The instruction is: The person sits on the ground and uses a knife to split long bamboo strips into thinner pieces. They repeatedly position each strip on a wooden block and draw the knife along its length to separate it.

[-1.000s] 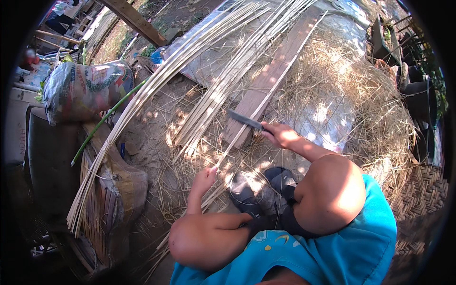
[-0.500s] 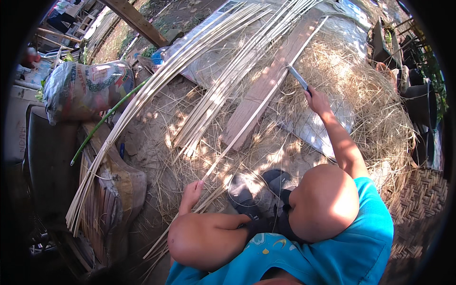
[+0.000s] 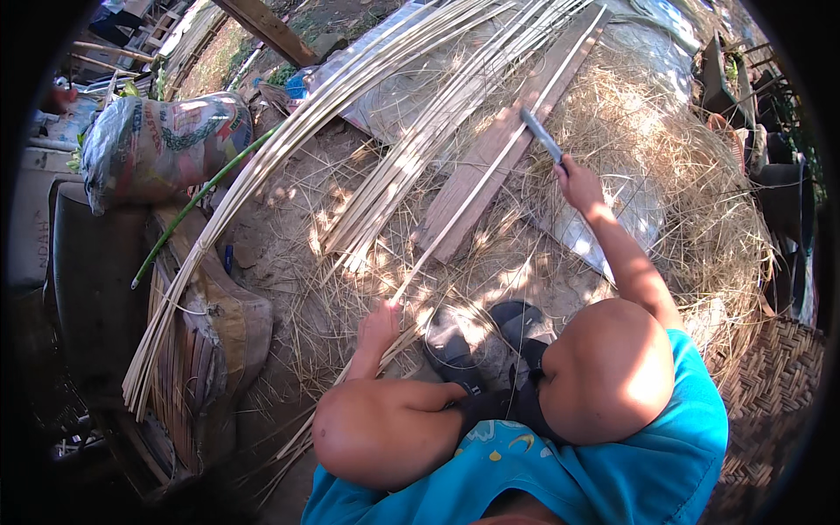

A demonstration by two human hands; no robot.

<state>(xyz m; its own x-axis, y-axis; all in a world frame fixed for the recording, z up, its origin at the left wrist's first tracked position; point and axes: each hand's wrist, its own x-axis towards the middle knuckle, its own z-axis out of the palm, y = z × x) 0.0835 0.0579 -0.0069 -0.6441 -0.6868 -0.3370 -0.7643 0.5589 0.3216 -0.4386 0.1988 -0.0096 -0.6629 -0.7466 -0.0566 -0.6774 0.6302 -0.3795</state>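
Observation:
My left hand (image 3: pixel 378 327) is closed on the near end of a long pale bamboo strip (image 3: pixel 468 210). From there the strip runs up and to the right along a brown wooden plank (image 3: pixel 451 234) on the ground. My right hand (image 3: pixel 579 185) grips the handle of a knife (image 3: pixel 542 136). Its broad grey blade lies across the strip over the plank, about midway along. Left of the plank rests a bundle of split bamboo strips (image 3: pixel 385 194). Thin shavings (image 3: pixel 647 122) are heaped to the right of the plank.
A second, tied bundle of long strips (image 3: pixel 229 219) leans over a wooden block (image 3: pixel 241 328) at left, beside a green stick (image 3: pixel 188 219). Behind it sits a stuffed sack (image 3: pixel 166 144). A wooden post (image 3: pixel 267 31) stands far left; a woven mat (image 3: pixel 770 402) lies at right.
My left hand has moved up and forward, pushing the strip farther along the plank. The knife in my right hand has shifted slightly left and now lies across the strip.

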